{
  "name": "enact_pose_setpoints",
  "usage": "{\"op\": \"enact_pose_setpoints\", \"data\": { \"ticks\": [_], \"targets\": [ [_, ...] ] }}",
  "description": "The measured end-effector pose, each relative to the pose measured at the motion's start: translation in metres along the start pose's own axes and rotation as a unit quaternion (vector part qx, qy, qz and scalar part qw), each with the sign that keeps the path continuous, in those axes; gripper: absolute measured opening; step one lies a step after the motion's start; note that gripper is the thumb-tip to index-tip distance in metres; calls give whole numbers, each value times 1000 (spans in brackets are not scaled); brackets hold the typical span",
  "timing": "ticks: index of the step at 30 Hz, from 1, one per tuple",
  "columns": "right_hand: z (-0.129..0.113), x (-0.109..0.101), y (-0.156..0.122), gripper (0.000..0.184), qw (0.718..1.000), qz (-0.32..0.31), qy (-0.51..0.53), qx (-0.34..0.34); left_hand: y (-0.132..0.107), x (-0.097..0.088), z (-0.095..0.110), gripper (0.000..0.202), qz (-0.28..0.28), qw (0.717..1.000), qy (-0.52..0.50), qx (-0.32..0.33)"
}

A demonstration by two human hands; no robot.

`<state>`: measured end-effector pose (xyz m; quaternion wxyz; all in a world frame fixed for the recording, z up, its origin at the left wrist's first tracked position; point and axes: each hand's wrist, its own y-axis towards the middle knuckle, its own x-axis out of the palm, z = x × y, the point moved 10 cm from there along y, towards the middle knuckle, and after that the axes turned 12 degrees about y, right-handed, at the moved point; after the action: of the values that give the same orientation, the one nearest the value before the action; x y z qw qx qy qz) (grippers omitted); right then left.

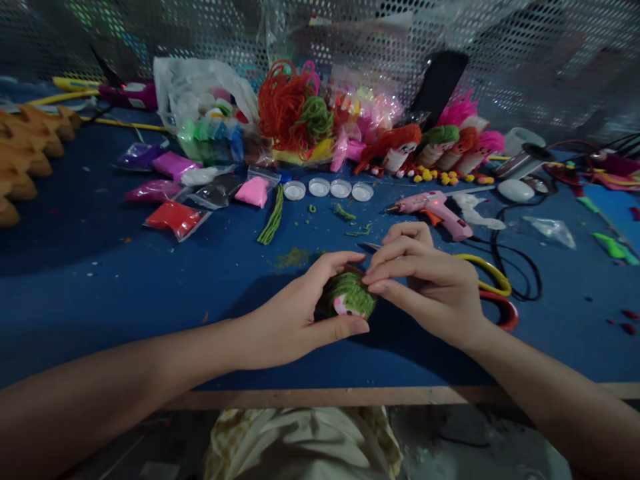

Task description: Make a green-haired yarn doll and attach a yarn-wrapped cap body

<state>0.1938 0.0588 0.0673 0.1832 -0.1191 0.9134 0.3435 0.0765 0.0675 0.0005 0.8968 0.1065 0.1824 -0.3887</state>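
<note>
My left hand (305,307) is closed around a small doll head with green yarn hair (350,298), held just above the blue table (100,280) near its front edge. My right hand (425,280) is beside it, fingers pressed together, their tips touching the green hair on top. Whether anything is pinched between those fingers I cannot make out. A little pink of the doll's face shows under the yarn.
A pink glue gun (435,208) lies behind my right hand, scissors with yellow and red handles (495,293) to its right. Farther back are bags of coloured clay (173,218), white caps (327,189), tangled yarn (293,110) and finished dolls (430,150). A wooden rim (350,397) edges the table.
</note>
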Motion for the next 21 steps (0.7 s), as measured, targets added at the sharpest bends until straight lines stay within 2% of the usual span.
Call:
{"op": "enact_pose_setpoints", "data": {
  "ticks": [4, 6, 8, 14, 21],
  "targets": [
    [6, -11, -1, 8, 998, 59, -9, 21, 1, 0, -7, 53, -5, 998, -43, -40],
    [4, -18, -3, 8, 995, 97, -37, 7, 2, 0, -11, 51, -7, 995, -84, -62],
    [0, -21, -3, 9, 992, 109, -61, -11, 3, -1, -14, 54, -3, 990, -116, -78],
    [-14, -9, -3, 13, 992, 46, -97, -68, 5, -6, -16, 59, 24, 993, -87, -79],
    [-30, 5, -11, 23, 970, 7, -195, -148, 5, -9, -13, 64, 43, 996, -65, -52]
  ]
}}
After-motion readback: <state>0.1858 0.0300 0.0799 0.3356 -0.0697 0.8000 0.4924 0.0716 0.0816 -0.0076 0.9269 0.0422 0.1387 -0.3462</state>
